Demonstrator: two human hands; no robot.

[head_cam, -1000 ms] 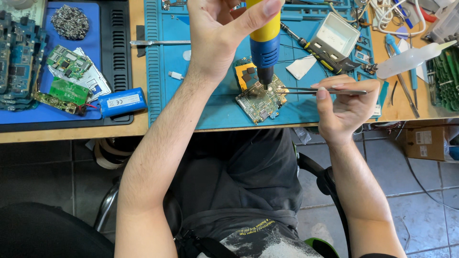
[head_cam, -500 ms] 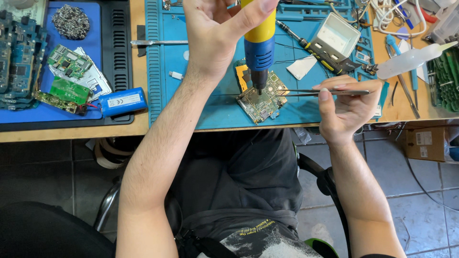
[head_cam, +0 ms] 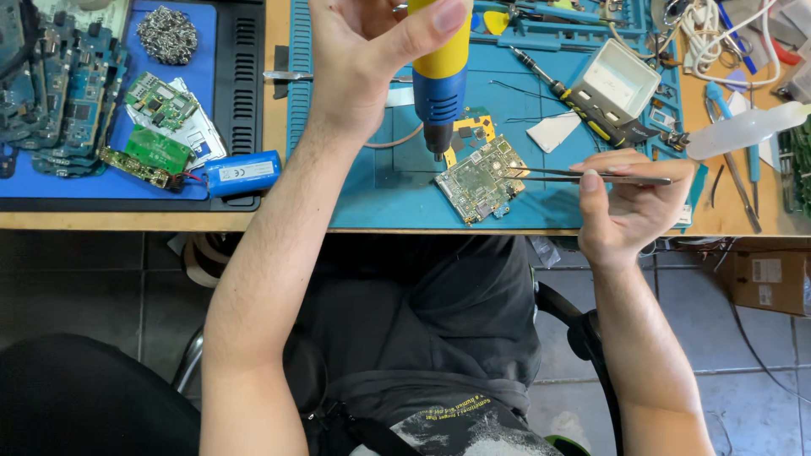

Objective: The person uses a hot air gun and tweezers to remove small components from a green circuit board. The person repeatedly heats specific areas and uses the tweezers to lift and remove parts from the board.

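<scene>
My left hand (head_cam: 372, 59) grips a yellow and blue hot-air tool (head_cam: 441, 76), held nozzle down just left of and above a green circuit board (head_cam: 480, 179) that lies on the blue work mat (head_cam: 372, 186). My right hand (head_cam: 629, 207) pinches metal tweezers (head_cam: 583, 176), whose tips reach left onto the board's right edge. A yellow flex part (head_cam: 469, 131) lies just behind the board.
On the left a blue tray (head_cam: 25, 190) carries several circuit boards (head_cam: 156, 97), a blue cylindrical battery (head_cam: 243, 173) and a wad of metal wool (head_cam: 167, 34). A screwdriver (head_cam: 574, 97), a white box (head_cam: 621, 80), a plastic bottle (head_cam: 743, 127) and cables lie at the right.
The hot-air tool has shifted left, off the board's top to its left side. The tweezers stay at the board's right edge.
</scene>
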